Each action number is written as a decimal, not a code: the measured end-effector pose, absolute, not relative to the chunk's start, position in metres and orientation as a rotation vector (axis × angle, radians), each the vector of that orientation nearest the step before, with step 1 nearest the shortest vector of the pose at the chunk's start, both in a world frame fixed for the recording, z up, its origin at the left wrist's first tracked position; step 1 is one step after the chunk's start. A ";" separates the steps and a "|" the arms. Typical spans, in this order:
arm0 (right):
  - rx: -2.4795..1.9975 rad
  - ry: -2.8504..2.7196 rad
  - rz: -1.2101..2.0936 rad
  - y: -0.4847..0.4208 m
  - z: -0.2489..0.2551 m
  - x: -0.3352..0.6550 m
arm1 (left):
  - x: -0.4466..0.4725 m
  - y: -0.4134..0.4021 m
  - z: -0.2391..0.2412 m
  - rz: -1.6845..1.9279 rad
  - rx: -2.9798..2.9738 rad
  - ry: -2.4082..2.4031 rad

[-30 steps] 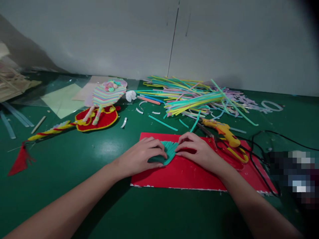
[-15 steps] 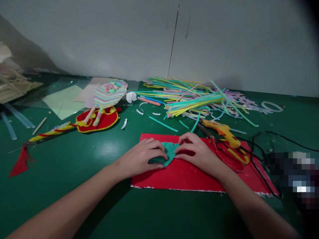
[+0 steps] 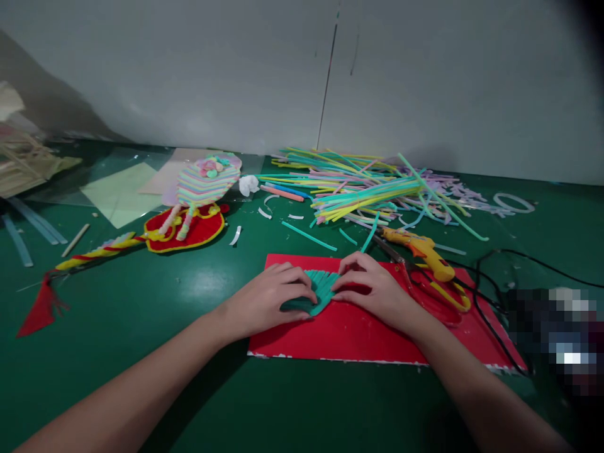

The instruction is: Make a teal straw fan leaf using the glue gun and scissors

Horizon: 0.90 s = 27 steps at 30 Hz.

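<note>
A teal piece made of pipe cleaners laid side by side (image 3: 323, 290) lies on a red board (image 3: 340, 343). My left hand (image 3: 276, 296) curls over its left part, fingers bent and thumb at the lower edge. From the other side, my right hand (image 3: 375, 286) grips its right edge between fingers and thumb. The fingers hide part of the piece's outline. A loose teal pipe cleaner (image 3: 370, 233) sticks up just beyond my right fingertips.
A yellow glue gun (image 3: 427, 251) and scissors with red and yellow handles (image 3: 450, 294) lie at the board's right, beside a black cord (image 3: 479, 277). Behind is a pile of coloured pipe cleaners (image 3: 368, 192). Finished-looking fan shapes (image 3: 207, 182) and a red tassel (image 3: 40, 308) are left.
My right fingertips have shifted very slightly along the right edge of the teal piece. Otherwise nothing has visibly moved.
</note>
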State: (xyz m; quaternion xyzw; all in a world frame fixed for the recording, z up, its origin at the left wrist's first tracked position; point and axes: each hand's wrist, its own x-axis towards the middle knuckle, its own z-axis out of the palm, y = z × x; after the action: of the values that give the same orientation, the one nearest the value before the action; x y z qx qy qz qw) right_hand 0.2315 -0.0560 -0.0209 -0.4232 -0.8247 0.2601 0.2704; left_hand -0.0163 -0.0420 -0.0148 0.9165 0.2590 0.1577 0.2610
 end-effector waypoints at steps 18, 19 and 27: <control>-1.191 -2.244 0.617 -0.050 -0.021 0.252 | -0.015 -0.042 -0.015 0.418 2.492 0.699; -1.203 -2.243 0.608 -0.049 -0.021 0.253 | -0.015 -0.042 -0.015 0.418 2.492 0.697; -1.239 -2.250 0.550 -0.047 -0.023 0.256 | -0.016 -0.042 -0.015 0.408 2.486 0.694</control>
State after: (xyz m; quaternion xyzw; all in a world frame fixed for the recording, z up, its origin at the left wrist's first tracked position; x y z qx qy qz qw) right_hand 0.2560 -0.0471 -0.0234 -0.4560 -0.8283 0.2026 0.2548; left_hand -0.0160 -0.0424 -0.0146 0.9184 0.2563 0.1506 0.2610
